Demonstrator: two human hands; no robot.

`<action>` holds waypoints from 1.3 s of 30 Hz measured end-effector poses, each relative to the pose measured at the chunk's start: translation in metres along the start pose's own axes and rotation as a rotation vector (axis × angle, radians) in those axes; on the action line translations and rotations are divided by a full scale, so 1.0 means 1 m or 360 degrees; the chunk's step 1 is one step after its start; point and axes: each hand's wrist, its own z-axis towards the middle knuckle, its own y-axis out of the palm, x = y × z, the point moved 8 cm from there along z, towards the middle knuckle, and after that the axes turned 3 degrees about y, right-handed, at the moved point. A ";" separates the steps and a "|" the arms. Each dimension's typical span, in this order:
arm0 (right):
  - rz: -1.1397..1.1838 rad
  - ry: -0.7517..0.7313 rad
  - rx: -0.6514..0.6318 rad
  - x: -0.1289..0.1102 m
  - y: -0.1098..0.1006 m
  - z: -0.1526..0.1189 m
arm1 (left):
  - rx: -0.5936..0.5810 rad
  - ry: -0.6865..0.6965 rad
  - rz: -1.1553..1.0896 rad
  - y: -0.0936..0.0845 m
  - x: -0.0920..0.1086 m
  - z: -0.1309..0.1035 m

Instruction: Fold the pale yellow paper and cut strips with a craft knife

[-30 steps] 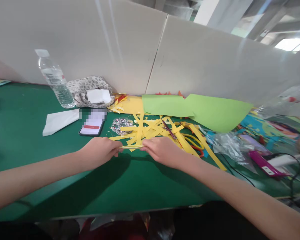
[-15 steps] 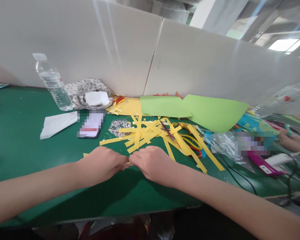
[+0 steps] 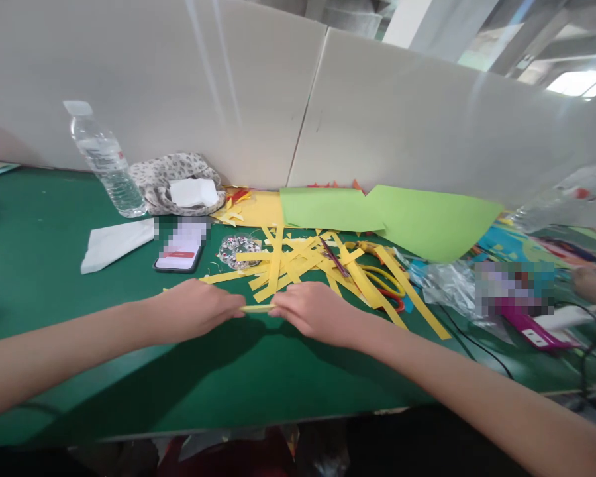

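Left hand (image 3: pixel 201 308) and right hand (image 3: pixel 314 311) both have fingers bunched, pinching a narrow yellow paper strip (image 3: pixel 257 309) between them, just on the near side of the strip pile (image 3: pixel 305 258); pile is flat straight-edged paper, smooth green sheet (image 3: pixel 427 222) behind it, ribbed clear bottle (image 3: pixel 105 162) to its left

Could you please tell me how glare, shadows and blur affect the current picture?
Head view: pale light streaks cross the partition; head view: shadows darken the green table below the left hand and right hand; head view: the far-right bottle looks smeared.
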 end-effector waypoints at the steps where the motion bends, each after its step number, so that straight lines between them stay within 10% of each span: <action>1: -0.0006 0.0038 0.0008 0.004 0.000 0.001 | 0.0001 -0.0037 0.0014 -0.001 -0.004 0.001; 9: 0.0044 -0.0119 0.0177 -0.021 -0.007 0.003 | 0.0052 -0.0152 0.0127 -0.002 0.020 0.003; 18: 0.0024 -0.0517 0.0050 -0.037 -0.006 -0.004 | 0.0117 0.0559 -0.0029 -0.010 0.048 -0.009; 27: -0.0119 -0.0490 0.0244 -0.036 -0.012 -0.005 | 0.0189 0.0376 0.0171 -0.012 0.038 -0.004; 39: -0.0055 -0.0747 0.0252 -0.063 -0.006 -0.010 | 0.0161 0.0757 0.0158 -0.013 0.067 -0.012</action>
